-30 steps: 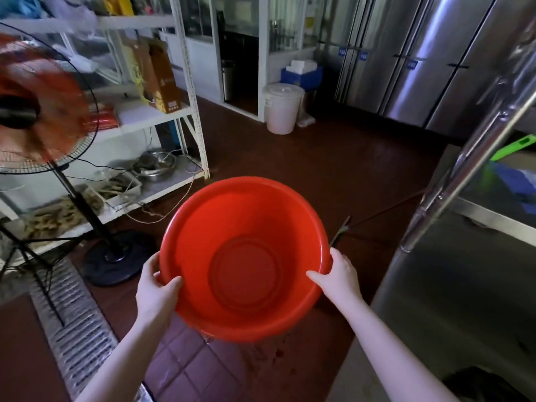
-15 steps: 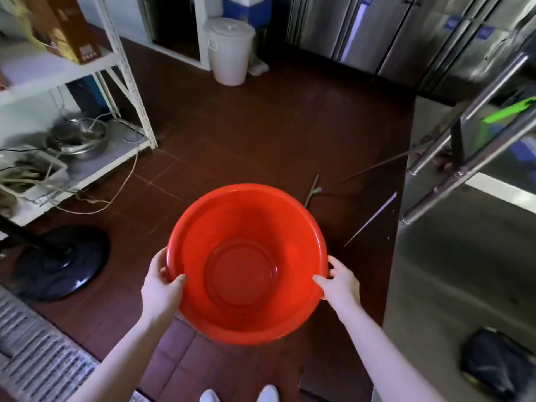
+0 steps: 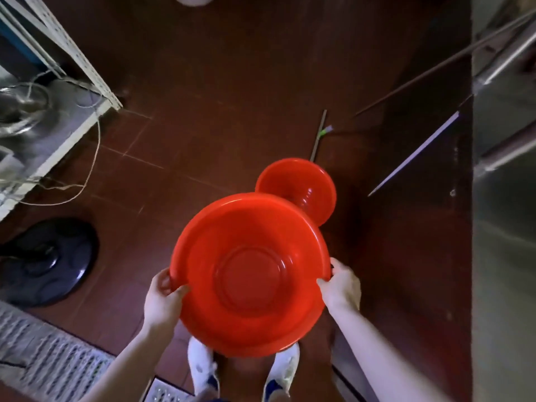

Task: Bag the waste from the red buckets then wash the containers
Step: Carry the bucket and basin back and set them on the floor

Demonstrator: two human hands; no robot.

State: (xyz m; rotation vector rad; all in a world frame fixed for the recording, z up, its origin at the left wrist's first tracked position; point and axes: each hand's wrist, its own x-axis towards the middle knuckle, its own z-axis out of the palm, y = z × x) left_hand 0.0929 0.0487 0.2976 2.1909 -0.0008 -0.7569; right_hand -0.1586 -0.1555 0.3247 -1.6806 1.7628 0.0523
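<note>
While the large red basin (image 3: 249, 274) is being carried at waist height above the tiled floor (image 3: 220, 82), empty inside as far as the view shows, the main risk is a slip. The rim is smooth, possibly wet, and is being pinched only at two opposite points; a tilt toward either side would be letting it drop onto the shoes (image 3: 201, 369) or onto the smaller red basin (image 3: 301, 187) sitting on the floor just beyond it. Stepping forward without looking could also be kicking that second basin or the stick (image 3: 318, 134) lying near it.

Left hand (image 3: 162, 303): thumb hooking over the rim, fingers wrapping underneath, closed on the large red basin. Right hand (image 3: 342, 285): same clasp at the opposite edge. Both forearms are reaching forward, roughly symmetric.
</note>
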